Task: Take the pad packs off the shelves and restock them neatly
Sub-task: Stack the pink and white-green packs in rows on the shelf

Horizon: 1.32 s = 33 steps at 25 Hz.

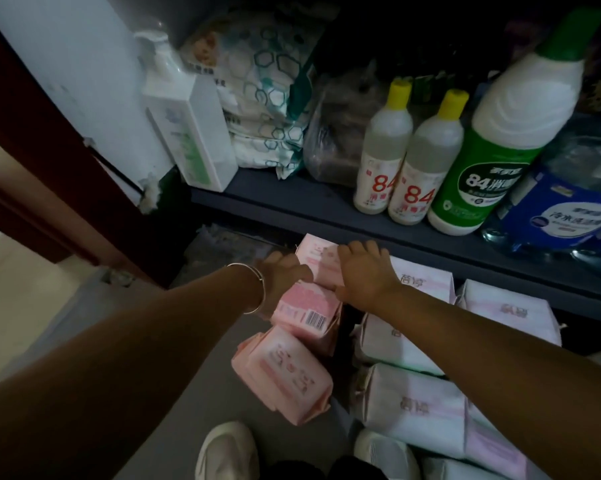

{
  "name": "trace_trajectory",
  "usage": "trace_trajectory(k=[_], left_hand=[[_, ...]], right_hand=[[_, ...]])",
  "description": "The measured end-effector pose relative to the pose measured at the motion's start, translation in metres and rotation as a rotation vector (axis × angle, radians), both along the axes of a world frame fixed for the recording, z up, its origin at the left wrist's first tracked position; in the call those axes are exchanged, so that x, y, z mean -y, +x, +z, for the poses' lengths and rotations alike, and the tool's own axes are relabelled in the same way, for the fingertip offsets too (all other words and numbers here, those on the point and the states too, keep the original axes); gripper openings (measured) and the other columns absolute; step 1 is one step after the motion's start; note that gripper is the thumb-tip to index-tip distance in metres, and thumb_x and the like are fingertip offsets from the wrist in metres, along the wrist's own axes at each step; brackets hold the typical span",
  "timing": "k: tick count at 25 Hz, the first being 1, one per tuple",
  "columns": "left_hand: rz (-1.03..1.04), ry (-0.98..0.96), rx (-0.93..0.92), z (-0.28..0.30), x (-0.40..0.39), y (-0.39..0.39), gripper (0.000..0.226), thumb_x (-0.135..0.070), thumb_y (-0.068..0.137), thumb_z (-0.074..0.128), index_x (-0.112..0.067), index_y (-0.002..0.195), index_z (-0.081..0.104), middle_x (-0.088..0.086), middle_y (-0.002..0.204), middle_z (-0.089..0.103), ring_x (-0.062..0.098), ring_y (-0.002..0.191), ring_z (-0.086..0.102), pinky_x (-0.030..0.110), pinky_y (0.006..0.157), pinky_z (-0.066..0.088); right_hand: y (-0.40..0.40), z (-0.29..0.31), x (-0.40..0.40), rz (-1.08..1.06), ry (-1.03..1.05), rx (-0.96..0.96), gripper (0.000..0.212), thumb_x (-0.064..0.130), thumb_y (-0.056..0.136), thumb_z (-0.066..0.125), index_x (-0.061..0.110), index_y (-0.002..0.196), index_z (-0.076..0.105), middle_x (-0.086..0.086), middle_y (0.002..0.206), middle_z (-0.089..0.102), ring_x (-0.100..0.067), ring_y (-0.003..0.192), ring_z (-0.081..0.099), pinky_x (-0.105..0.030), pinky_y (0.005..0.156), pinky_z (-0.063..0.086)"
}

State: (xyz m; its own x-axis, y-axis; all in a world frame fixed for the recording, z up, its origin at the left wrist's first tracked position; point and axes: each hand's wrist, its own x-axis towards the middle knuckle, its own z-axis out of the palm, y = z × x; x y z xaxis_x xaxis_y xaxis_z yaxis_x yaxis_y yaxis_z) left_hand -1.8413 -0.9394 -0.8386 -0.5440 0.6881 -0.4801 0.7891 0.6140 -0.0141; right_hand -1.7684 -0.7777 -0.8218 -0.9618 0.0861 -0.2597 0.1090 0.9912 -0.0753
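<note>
A pink pad pack [318, 263] sits at the mouth of the lower shelf, on top of a pink pack with a barcode [306, 313]. My left hand [285, 277], a bangle on its wrist, curls round the top pack's left side. My right hand [364, 275] lies over its right end, fingers bent over the far edge and thumb at the near edge. A third pink pack [285, 372] lies on the floor nearer me. Several white-and-lilac pad packs [416, 403] are stacked in rows to the right, under my right forearm.
The dark shelf board [292, 202] above carries a white pump bottle [188, 133], hexagon-print packs [264, 109], two yellow-capped "84" bottles [409, 161], a big green-capped bottle [493, 150] and a blue refill bag [562, 220]. My white shoes [229, 452] stand on the grey floor below.
</note>
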Motion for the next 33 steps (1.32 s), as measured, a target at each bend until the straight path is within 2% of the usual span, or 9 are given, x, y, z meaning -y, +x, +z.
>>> trace_trajectory(k=[4,7,11,15,18,23,26,29,33], left_hand=[[-0.058,0.06,-0.132,-0.012,0.005,0.006,0.075,-0.042,0.072,0.072,-0.036,0.135,0.03,-0.005,0.133,0.035,0.019,0.124,0.035,0.038,0.101,0.032],[-0.019,0.081,-0.142,-0.026,0.01,0.014,0.07,-0.044,0.077,0.066,-0.035,0.136,0.029,-0.004,0.137,0.036,0.018,0.125,0.037,0.04,0.103,0.031],[0.03,0.166,0.042,-0.021,0.009,0.009,0.064,-0.036,0.081,0.065,-0.028,0.137,0.035,-0.003,0.137,0.042,0.018,0.125,0.041,0.034,0.106,0.034],[0.054,0.126,0.151,0.006,0.01,0.0,0.084,-0.024,0.069,0.079,-0.023,0.14,0.033,-0.001,0.136,0.042,0.018,0.126,0.042,0.031,0.106,0.037],[0.104,0.13,0.209,0.025,0.012,-0.001,0.085,-0.015,0.067,0.079,-0.021,0.138,0.034,0.0,0.131,0.044,0.016,0.122,0.044,0.027,0.102,0.04],[0.162,0.163,0.24,0.081,0.007,0.0,0.086,-0.01,0.063,0.08,-0.023,0.135,0.036,-0.002,0.129,0.046,0.018,0.118,0.047,0.033,0.101,0.042],[0.166,0.192,0.265,0.126,0.006,0.002,0.084,-0.013,0.06,0.081,-0.027,0.131,0.038,-0.003,0.123,0.048,0.018,0.114,0.048,0.038,0.1,0.044],[0.175,0.245,0.245,0.181,0.008,0.01,0.084,-0.014,0.058,0.081,-0.034,0.128,0.039,-0.007,0.12,0.049,0.015,0.113,0.047,0.039,0.1,0.045],[0.177,0.303,0.205,0.258,0.002,0.031,0.085,-0.014,0.058,0.081,-0.039,0.127,0.039,-0.01,0.116,0.051,0.012,0.112,0.049,0.037,0.097,0.047]], right_hand=[[-0.005,-0.01,0.002,-0.018,0.053,-0.048,0.07,0.041,0.083,0.065,0.011,0.138,0.033,-0.012,0.136,0.039,-0.03,0.124,0.036,-0.039,0.104,0.03],[-0.009,-0.018,0.005,-0.031,0.094,-0.045,0.072,0.039,0.082,0.066,0.009,0.138,0.033,-0.013,0.135,0.037,-0.03,0.121,0.037,-0.038,0.101,0.033],[-0.013,-0.025,0.007,-0.075,0.035,-0.066,0.071,0.042,0.082,0.068,0.007,0.135,0.036,-0.015,0.132,0.039,-0.029,0.118,0.039,-0.035,0.099,0.035],[-0.017,-0.018,0.0,-0.119,-0.124,-0.082,0.072,0.044,0.077,0.071,0.006,0.13,0.04,-0.014,0.129,0.041,-0.029,0.119,0.038,-0.035,0.101,0.036],[-0.019,0.0,-0.003,-0.146,-0.246,-0.108,0.07,0.04,0.076,0.073,0.007,0.129,0.042,-0.012,0.127,0.041,-0.028,0.12,0.035,-0.031,0.101,0.033],[-0.018,0.062,-0.01,-0.217,-0.369,-0.224,0.068,0.034,0.071,0.079,0.008,0.126,0.046,-0.012,0.127,0.043,-0.027,0.12,0.04,-0.03,0.095,0.037],[-0.009,0.11,-0.016,-0.215,-0.349,-0.279,0.065,0.035,0.072,0.079,0.006,0.122,0.049,-0.013,0.124,0.047,-0.025,0.114,0.047,-0.026,0.085,0.038],[0.009,0.167,-0.026,-0.233,-0.413,-0.341,0.055,0.029,0.072,0.08,0.004,0.115,0.055,-0.013,0.119,0.052,-0.022,0.106,0.052,-0.023,0.075,0.039],[0.04,0.242,-0.037,-0.211,-0.447,-0.454,0.053,0.025,0.07,0.08,0.006,0.114,0.057,-0.01,0.117,0.05,-0.017,0.096,0.049,-0.022,0.074,0.038]])
